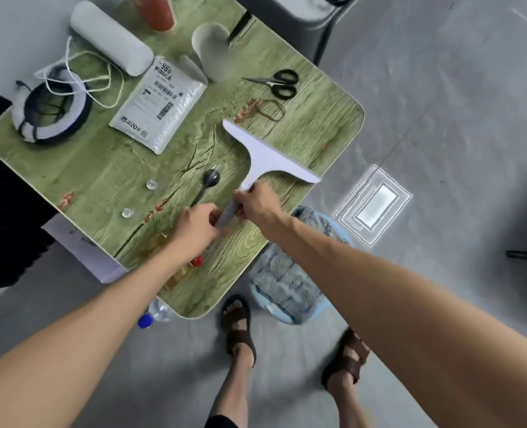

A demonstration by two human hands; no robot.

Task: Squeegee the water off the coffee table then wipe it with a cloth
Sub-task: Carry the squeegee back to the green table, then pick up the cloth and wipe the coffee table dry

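A white squeegee lies blade-down on the green wood-grain coffee table, its blade running diagonally near the table's right edge. My right hand grips the upper part of its grey handle. My left hand holds the handle's lower end. A grey-blue cloth lies folded in a light blue basin on the floor, just off the table's near right edge.
On the table lie a black spoon, black scissors, a rubber band, a white parcel bag, a paper cup, a white roll, a cord, a round hat-like item and two clear caps. A water bottle lies on the floor.
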